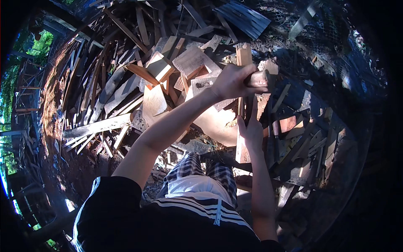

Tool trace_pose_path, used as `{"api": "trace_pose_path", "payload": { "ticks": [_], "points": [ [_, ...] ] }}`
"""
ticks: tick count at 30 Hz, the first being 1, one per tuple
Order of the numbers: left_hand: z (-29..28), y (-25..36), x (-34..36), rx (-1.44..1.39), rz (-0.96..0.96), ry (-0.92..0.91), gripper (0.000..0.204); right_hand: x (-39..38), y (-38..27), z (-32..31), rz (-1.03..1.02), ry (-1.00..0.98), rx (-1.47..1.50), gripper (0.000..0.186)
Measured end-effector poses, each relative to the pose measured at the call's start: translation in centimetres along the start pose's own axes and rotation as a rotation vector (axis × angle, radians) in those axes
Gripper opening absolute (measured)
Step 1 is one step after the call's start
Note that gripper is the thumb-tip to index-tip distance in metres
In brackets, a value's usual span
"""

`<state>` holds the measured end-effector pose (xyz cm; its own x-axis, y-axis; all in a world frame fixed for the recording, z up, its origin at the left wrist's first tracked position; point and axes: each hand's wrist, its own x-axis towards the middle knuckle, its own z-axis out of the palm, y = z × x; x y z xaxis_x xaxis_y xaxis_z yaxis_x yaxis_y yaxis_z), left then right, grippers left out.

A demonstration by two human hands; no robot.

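Observation:
My left hand (234, 80) reaches across in front of me, its fingers closed round a thick, worn wooden block (258, 79). Below it, my right hand (252, 133) rests against a long pale wooden plank (243, 54) that points away from me. The right thumb and forefinger lie on either side of a slim dark piece, whose kind is hard to tell in the shadow. Both hands are over a broad, sunlit, pale wooden surface (216, 126). The plank's middle is partly covered by my hands.
Cut wood blocks (194, 61) lie just beyond my left forearm. Long dark boards (113, 86) are heaped to the left, with a light board (100, 126) in front. Corrugated sheet (245, 19) lies at the far side. Wood scraps (312, 149) cover the right.

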<state>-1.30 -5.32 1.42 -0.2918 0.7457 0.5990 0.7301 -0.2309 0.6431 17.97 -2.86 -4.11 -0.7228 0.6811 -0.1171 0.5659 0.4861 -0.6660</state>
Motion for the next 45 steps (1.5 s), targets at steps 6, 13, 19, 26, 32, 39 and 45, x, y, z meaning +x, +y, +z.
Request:
{"api": "trace_pose_path", "payload": {
  "ticks": [6, 13, 19, 26, 32, 39, 45],
  "points": [
    [1.2, 0.3, -2.0, 0.204, 0.124, -0.146, 0.043, 0.0, 0.9, 0.7, 0.007, 0.003, -0.118, 0.083],
    [1.9, -0.4, -2.7, 0.141, 0.116, -0.095, 0.041, 0.1, 0.8, 0.4, 0.032, 0.001, -0.148, 0.083],
    [2.2, -0.6, -2.1, 0.169, 0.05, -0.016, 0.037, 0.2, 0.0, -0.3, 0.03, -0.023, -0.09, 0.084],
    [4.8, -1.3, -2.7, 0.222, 0.059, 0.041, 0.026, -0.5, 0.3, -2.7, -0.006, 0.048, 0.651, 0.07],
    [4.3, 0.0, -1.1, 0.177, -0.004, 0.129, 0.025, -9.4, 4.4, -8.0, 0.108, 0.151, 1.078, 0.084],
    [5.2, -1.7, -2.3, 0.227, -0.06, 0.038, 0.026, -8.0, -3.6, -8.1, -0.084, 0.228, 0.506, 0.087],
    [5.1, -1.4, -1.5, 0.201, -0.124, 0.101, 0.025, -7.2, -0.2, -5.1, -0.027, 0.384, 0.679, 0.076]
  ]
}}
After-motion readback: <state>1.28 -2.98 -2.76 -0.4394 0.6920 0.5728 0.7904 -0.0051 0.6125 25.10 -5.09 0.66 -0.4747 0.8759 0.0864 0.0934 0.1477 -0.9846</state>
